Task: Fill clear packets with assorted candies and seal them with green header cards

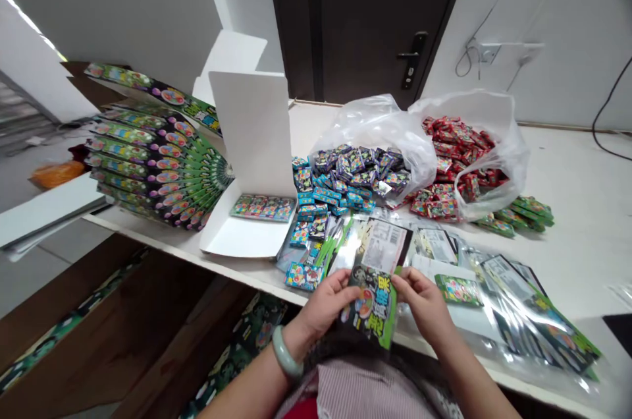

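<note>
A black and green printed candy packet [370, 307], with large yellow and blue characters, is held up at the table's front edge. My left hand [328, 300] pinches its left side, thumb on the printed face. On the opposite side, my right hand [422, 294] grips the upper edge between thumb and fingers. Just behind lie clear plastic sleeves with printed cards [382, 241]. Left of them is a loose pile of small blue candy packs [313, 208]. An open white box [247, 238] holds a row of colourful packs [264, 207] along its back.
Plastic bags spill purple packs [365, 165] and red packs [459, 149]. Green packs [530, 211] lie to the right, beyond more sleeved cards [538, 313]. A fanned stack of printed boxes [162, 162] stands at left. Open cartons [148, 340] sit below the table.
</note>
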Demonstrator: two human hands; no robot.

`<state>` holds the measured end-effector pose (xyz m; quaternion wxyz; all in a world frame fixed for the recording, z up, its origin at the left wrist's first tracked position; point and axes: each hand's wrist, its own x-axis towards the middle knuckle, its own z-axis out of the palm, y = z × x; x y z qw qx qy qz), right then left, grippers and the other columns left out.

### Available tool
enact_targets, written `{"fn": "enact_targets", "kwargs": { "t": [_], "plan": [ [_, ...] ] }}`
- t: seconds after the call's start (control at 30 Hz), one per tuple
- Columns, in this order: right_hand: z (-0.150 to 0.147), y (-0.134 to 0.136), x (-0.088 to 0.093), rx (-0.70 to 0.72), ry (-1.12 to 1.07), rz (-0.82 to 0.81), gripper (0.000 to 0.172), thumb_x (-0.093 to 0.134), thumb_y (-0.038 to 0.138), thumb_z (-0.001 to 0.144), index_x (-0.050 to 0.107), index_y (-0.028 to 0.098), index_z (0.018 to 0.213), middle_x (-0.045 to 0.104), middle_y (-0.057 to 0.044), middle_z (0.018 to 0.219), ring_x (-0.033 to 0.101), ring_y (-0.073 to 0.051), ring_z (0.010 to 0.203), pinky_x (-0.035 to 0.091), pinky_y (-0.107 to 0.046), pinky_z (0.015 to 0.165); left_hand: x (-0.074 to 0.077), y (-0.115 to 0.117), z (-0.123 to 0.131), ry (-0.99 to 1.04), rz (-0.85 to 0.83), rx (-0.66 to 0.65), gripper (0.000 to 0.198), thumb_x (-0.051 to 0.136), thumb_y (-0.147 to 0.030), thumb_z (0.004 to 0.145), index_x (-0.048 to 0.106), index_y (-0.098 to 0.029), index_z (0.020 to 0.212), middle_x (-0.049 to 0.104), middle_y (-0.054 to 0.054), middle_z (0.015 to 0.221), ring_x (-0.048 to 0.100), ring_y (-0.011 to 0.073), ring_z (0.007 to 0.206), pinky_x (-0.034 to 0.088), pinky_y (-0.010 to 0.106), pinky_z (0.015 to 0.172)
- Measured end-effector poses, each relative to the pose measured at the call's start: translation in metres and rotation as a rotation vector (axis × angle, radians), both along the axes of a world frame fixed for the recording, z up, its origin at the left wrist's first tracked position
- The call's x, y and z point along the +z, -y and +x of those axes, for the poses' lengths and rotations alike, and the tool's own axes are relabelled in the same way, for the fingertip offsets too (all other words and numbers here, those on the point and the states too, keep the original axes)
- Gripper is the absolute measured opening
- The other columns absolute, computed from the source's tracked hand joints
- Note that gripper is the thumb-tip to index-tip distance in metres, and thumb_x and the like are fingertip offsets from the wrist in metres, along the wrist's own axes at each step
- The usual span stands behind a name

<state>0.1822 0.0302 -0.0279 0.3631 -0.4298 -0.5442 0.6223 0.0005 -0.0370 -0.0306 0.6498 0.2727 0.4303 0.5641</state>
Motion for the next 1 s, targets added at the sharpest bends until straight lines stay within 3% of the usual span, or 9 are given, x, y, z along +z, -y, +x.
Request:
{"fn": "enact_targets", "kwargs": {
  "t": [0.1,0.2,0.37,0.47,0.53,0.63,0.8,0.9,1.0],
  "plan": [
    [0.002,0.008,0.0,0.091,0.051,-0.013,0.037,0.069,0.053,0.073,0.054,0.02,0.066,0.054,0.003,0.058,0.052,-0.014,0.056,0.047,-0.027,0.053,0.009,-0.015,-0.002,-0.121,0.031,0.149,0.039,0.072,-0.042,0.078,0.063,-0.019,0.108,0.068,0.004,0.092,0.063,0.0137,0.08,0.049,0.022,0.068],
    [0.005,0.021,0.0,0.147,0.121,0.063,0.027,0.067,0.046,0.077,0.062,0.019,0.082,0.065,-0.002,0.074,0.06,-0.018,0.07,0.051,-0.03,0.063,0.011,-0.026,0.003,-0.156,0.07,0.261,0.032,0.073,-0.038,0.077,0.064,-0.018,0.1,0.066,0.002,0.085,0.061,0.0114,0.073,0.047,0.019,0.062],
    [0.009,0.037,-0.008,0.091,0.244,0.111,0.024,0.058,0.04,0.083,0.062,0.017,0.092,0.066,-0.005,0.078,0.061,-0.02,0.072,0.051,-0.032,0.067,0.007,-0.017,0.017,-0.128,0.127,0.188,0.037,0.062,-0.048,0.085,0.064,-0.018,0.108,0.069,0.006,0.098,0.064,0.0153,0.085,0.051,0.025,0.075],
    [0.008,0.037,-0.009,0.067,0.235,0.116,0.021,0.058,0.04,0.084,0.06,0.019,0.089,0.065,-0.004,0.079,0.059,-0.018,0.071,0.049,-0.03,0.064,0.012,-0.017,0.016,-0.234,0.184,0.231,0.037,0.072,-0.039,0.079,0.064,-0.019,0.109,0.069,0.006,0.103,0.063,0.0175,0.095,0.051,0.027,0.082],
    [0.006,0.035,-0.006,0.016,0.242,0.168,0.019,0.061,0.039,0.082,0.057,0.02,0.08,0.062,-0.002,0.074,0.055,-0.016,0.066,0.046,-0.028,0.06,0.017,-0.022,0.014,-0.254,0.186,0.216,0.035,0.074,-0.034,0.076,0.065,-0.018,0.105,0.07,0.005,0.097,0.065,0.0173,0.092,0.051,0.027,0.081],
    [0.004,0.034,0.004,-0.057,0.254,0.218,0.023,0.065,0.037,0.078,0.052,0.021,0.068,0.055,0.002,0.063,0.048,-0.013,0.057,0.041,-0.026,0.054,0.02,-0.027,0.011,-0.13,0.115,0.171,0.031,0.07,-0.033,0.078,0.066,-0.015,0.104,0.072,0.005,0.091,0.066,0.0161,0.081,0.053,0.028,0.076],
    [0.006,0.041,0.004,0.193,0.198,0.085,0.018,0.074,0.032,0.069,0.062,0.021,0.078,0.064,-0.001,0.07,0.056,-0.016,0.063,0.048,-0.028,0.057,0.013,-0.028,0.008,0.012,0.068,0.317,0.028,0.075,-0.03,0.073,0.066,-0.015,0.095,0.072,0.002,0.085,0.066,0.014,0.074,0.053,0.027,0.071],
    [0.006,0.05,-0.009,0.161,0.2,0.02,0.017,0.071,0.032,0.072,0.064,0.02,0.082,0.068,-0.003,0.076,0.06,-0.018,0.069,0.052,-0.033,0.064,0.008,-0.028,0.008,0.037,0.052,0.319,0.025,0.075,-0.029,0.072,0.066,-0.015,0.091,0.07,0.002,0.081,0.064,0.0125,0.07,0.052,0.025,0.069],
    [0.011,0.056,-0.014,0.203,0.135,-0.049,0.025,0.07,0.034,0.075,0.064,0.018,0.093,0.071,-0.006,0.091,0.065,-0.022,0.083,0.054,-0.039,0.077,0.01,-0.025,0.006,-0.051,0.131,0.258,0.044,0.07,-0.028,0.078,0.059,-0.02,0.12,0.069,0.002,0.089,0.063,0.0119,0.074,0.051,0.023,0.07]
  ]
}}
